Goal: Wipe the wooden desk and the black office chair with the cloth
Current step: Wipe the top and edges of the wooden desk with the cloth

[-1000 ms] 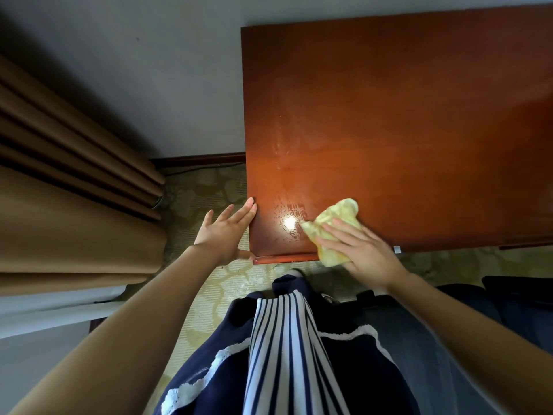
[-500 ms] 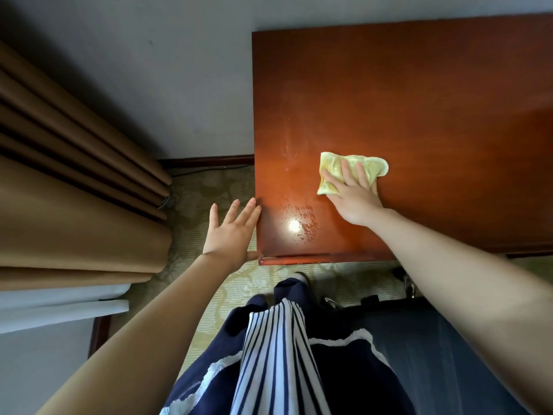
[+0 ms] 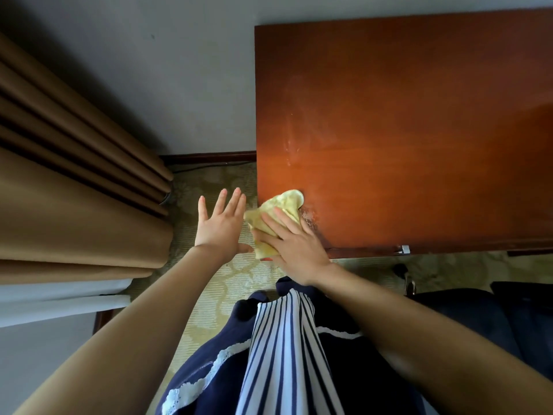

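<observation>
Wooden desk (image 3: 419, 130) abuts a grey wall (image 3: 179, 70); tan curtains (image 3: 59, 190) hang at 9 o'clock above patterned carpet (image 3: 206, 298). Yellow cloth (image 3: 285, 203) covers the desk's 7 o'clock corner beneath the flat fingers (image 3: 284, 220) of the right hand (image 3: 296, 250); left hand (image 3: 220, 227), splayed and empty, just beside.

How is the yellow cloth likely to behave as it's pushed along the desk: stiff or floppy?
Probably floppy: the cloth bunches in folds under the right hand and spills past the desk edge. Likely light; the glossy top should let it slide.
</observation>
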Demonstrator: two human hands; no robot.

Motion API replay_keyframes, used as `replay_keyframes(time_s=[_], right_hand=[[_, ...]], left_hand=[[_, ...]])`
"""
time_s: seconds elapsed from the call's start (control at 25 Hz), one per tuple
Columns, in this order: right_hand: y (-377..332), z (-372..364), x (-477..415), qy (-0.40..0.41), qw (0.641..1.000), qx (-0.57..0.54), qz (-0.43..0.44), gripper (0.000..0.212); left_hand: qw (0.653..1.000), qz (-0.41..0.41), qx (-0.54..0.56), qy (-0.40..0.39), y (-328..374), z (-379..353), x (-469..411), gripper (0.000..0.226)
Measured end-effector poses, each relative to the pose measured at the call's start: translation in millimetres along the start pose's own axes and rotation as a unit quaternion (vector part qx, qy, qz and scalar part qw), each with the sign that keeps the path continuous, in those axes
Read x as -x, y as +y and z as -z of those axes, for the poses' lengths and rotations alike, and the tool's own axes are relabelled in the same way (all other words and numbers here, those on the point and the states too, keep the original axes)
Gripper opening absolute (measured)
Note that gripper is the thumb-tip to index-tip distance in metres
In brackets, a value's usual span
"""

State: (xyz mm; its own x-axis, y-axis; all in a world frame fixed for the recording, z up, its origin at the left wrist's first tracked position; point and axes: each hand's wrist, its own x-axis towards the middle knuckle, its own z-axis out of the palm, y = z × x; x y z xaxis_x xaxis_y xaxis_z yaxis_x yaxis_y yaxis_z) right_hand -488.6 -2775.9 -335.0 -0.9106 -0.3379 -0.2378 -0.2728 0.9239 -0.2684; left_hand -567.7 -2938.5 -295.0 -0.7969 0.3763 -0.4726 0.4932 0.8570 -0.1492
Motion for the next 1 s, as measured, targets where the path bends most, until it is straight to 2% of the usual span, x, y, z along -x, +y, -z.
replay_keyframes(time_s=[0.2, 0.32, 0.48, 0.8, 1.0], right_hand=[[51, -4, 52, -0.015, 0.999, 0.040, 0.034, 0.061], [89, 6, 72, -0.039, 0.999, 0.030, -0.020, 0.059], [139, 31, 75, -0.031, 0.995, 0.007, -0.097, 0.049], [213, 77, -13, -0.041, 0.985, -0.009, -0.166, 0.050], [199, 91, -88, -0.080, 0.977, -0.013, -0.197, 0.050]], left_hand=[[1.000, -0.025, 0.017, -0.004, 12, 8, -14, 0.111], [0.999, -0.029, 0.025, -0.011, 19, 10, -21, 0.111], [0.999, -0.023, 0.037, -0.016, 21, 15, -29, 0.112], [0.998, 0.020, 0.062, -0.025, 21, 32, -45, 0.110], [0.996, 0.046, 0.070, -0.029, 24, 39, -44, 0.109]])
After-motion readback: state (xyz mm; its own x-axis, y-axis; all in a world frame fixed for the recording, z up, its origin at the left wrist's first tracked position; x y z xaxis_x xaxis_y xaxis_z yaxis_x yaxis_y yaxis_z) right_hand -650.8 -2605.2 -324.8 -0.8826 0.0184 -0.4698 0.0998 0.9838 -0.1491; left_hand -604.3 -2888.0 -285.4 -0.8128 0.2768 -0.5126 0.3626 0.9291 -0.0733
